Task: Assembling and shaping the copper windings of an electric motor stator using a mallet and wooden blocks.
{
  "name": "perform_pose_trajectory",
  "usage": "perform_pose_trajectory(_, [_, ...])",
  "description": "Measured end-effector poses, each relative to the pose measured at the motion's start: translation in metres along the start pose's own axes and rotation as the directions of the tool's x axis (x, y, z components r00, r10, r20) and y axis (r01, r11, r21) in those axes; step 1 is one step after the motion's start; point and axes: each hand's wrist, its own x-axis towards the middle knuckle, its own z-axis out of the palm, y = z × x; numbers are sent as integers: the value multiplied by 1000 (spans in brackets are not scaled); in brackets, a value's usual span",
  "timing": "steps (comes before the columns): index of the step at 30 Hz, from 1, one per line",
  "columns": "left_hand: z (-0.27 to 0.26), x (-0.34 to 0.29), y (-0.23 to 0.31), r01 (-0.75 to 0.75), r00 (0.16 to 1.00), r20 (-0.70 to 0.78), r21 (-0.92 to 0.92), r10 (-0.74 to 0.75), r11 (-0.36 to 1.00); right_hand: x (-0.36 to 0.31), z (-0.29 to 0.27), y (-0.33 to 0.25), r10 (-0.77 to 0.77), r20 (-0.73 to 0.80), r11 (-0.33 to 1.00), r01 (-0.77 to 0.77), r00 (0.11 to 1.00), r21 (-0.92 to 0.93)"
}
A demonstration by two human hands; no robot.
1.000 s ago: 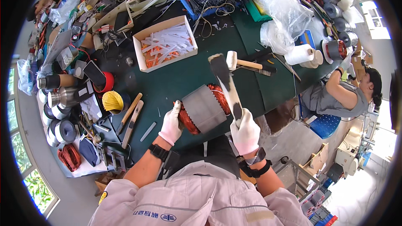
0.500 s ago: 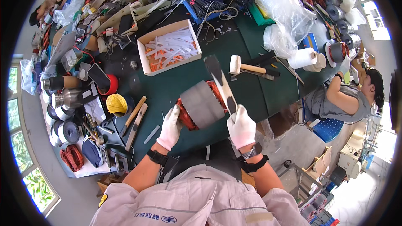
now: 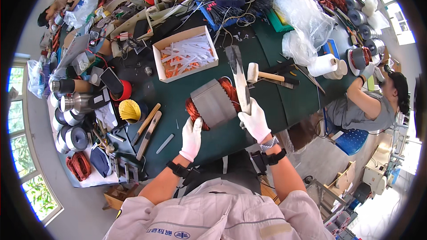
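Note:
A motor stator [image 3: 215, 104], a grey steel core with red-brown copper windings bulging at both ends, lies on its side on the dark green bench. My gloved left hand [image 3: 192, 138] grips the winding at its left end, fingers partly hidden behind it. In my gloved right hand [image 3: 254, 121] is a flat wooden paddle [image 3: 240, 82], pale with a dark, worn far end. The paddle stands alongside the right-hand winding; whether it touches the copper I cannot tell.
Beyond the stator are a box of white paper strips [image 3: 187, 55] and a mallet [image 3: 267, 75]. To the left lie wooden sticks [image 3: 149, 135], a grey strip [image 3: 165, 144] and a cup of yellow sticks [image 3: 130, 110]. A co-worker [image 3: 373, 102] sits at the right.
The stator's left end has shifted slightly left and up in view. My left hand has moved lower on the winding, and the paddle stands a little more upright.

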Motion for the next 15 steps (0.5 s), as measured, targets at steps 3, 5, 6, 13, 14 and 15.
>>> perform_pose_trajectory(3, [4,-7,-4,6,999,-50,22,-5,1000,-5,-8,5,48,49,996,-52,998,72])
perform_pose_trajectory(5, [-2,-19,-7,106,994,-1,63,-106,992,-12,-12,7,85,62,992,-91,994,90])
perform_pose_trajectory(6, [0,-31,-2,216,976,17,-114,-215,970,-21,-14,3,59,74,998,-60,995,16])
perform_pose_trajectory(13, [-7,-58,-5,405,912,151,-487,-382,774,-74,-10,-32,-383,-15,727,291,924,-622])
perform_pose_trajectory(14, [-10,-56,-5,409,910,153,-483,-386,774,-78,-6,-30,-435,-4,687,329,901,-648])
perform_pose_trajectory(15, [-12,-52,-4,414,908,162,-476,-385,776,-79,-2,-30,-488,1,644,361,873,-674])
